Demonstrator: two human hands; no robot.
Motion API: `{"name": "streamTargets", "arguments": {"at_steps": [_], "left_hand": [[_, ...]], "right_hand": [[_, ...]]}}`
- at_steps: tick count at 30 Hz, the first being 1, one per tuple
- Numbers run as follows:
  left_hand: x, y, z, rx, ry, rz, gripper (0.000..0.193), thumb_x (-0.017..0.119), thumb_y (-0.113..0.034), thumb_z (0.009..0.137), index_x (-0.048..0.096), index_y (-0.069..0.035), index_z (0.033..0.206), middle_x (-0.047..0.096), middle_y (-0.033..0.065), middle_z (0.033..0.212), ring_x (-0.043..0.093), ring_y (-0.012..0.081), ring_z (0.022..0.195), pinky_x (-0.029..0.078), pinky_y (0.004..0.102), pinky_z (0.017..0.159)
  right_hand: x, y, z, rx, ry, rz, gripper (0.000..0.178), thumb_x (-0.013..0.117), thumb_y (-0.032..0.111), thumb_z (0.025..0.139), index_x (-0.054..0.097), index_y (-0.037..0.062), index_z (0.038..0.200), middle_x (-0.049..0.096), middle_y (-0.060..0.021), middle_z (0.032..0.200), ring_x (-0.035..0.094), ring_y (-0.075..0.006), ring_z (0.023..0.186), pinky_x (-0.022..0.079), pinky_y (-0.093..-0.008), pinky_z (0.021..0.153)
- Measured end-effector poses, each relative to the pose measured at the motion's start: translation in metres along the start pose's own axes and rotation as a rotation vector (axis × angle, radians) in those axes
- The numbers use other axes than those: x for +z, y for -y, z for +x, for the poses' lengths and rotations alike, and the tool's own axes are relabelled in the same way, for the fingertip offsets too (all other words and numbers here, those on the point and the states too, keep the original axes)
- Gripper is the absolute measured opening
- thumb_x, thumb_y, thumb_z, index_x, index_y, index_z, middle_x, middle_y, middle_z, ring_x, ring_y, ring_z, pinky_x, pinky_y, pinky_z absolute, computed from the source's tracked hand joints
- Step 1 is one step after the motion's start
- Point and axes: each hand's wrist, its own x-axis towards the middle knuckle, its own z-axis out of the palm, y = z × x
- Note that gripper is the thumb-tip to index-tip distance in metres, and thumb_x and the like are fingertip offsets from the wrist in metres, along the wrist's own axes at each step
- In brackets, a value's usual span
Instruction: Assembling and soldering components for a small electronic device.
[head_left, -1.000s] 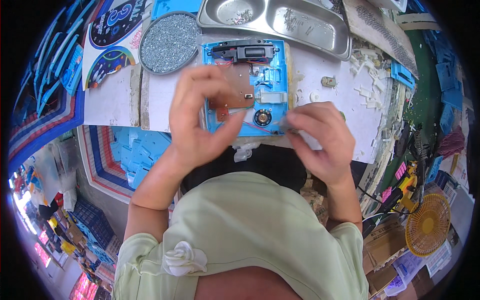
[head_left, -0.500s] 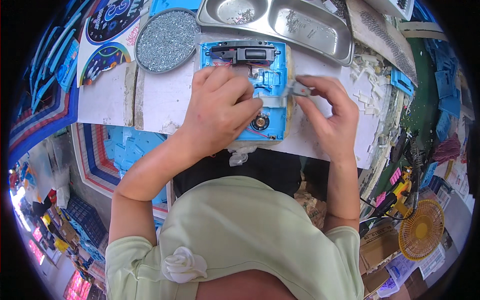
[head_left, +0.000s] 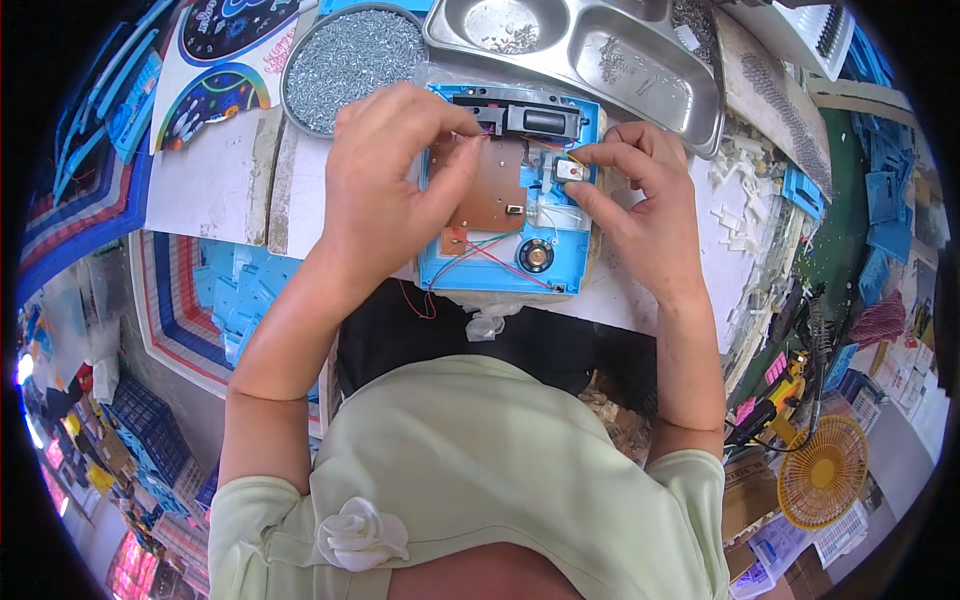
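Note:
A light blue plastic case point(head_left: 572, 255) lies open on the table, its inside facing up. In it are a brown circuit board point(head_left: 490, 185), a round speaker point(head_left: 536, 257) and a black housing point(head_left: 545, 122) along the far edge. My left hand point(head_left: 395, 160) pinches thumb and forefinger together at the housing's near left end; a thin red wire shows there, but what they grip is too small to make out. My right hand point(head_left: 640, 190) holds a small silver motor point(head_left: 571, 171) between thumb and forefinger, low over the case's right side. Loose red wires point(head_left: 425, 300) hang over the near edge.
A round tray point(head_left: 350, 65) full of small screws stands beyond my left hand. A steel compartment tray point(head_left: 640, 60) with small parts lies behind the case. White plastic pieces point(head_left: 738, 215) are scattered at the right. A bin point(head_left: 150, 290) of blue panels stands left of the table.
My right hand has brought the motor leftward from beside the case to over it. The left hand has moved left and up off the case's middle, uncovering the circuit board. The view has shifted slightly.

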Motion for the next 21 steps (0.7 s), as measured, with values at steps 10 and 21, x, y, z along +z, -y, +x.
{"name": "streamTargets", "arguments": {"at_steps": [10, 21], "left_hand": [[0.003, 0.007, -0.013, -0.149, -0.086, -0.026, 0.018, 0.076, -0.004, 0.082, 0.072, -0.003, 0.099, 0.068, 0.0054, 0.089, 0.063, 0.0162, 0.084, 0.046, 0.0293, 0.071], [0.028, -0.01, 0.013, 0.166, 0.095, 0.033, 0.019, 0.078, -0.013, 0.079, 0.076, -0.011, 0.098, 0.066, 0.0005, 0.085, 0.063, 0.0206, 0.081, 0.039, 0.0373, 0.082]], "right_hand": [[-0.002, 0.025, 0.004, -0.044, -0.053, -0.117, 0.03, 0.087, 0.008, 0.073, 0.076, 0.0025, 0.101, 0.069, -0.006, 0.088, 0.06, -0.0194, 0.081, 0.048, -0.0308, 0.076], [0.021, 0.014, 0.004, -0.2, -0.21, 0.044, 0.014, 0.079, -0.003, 0.082, 0.075, -0.0002, 0.095, 0.073, -0.0081, 0.085, 0.061, -0.0159, 0.07, 0.049, -0.0274, 0.062]]}}
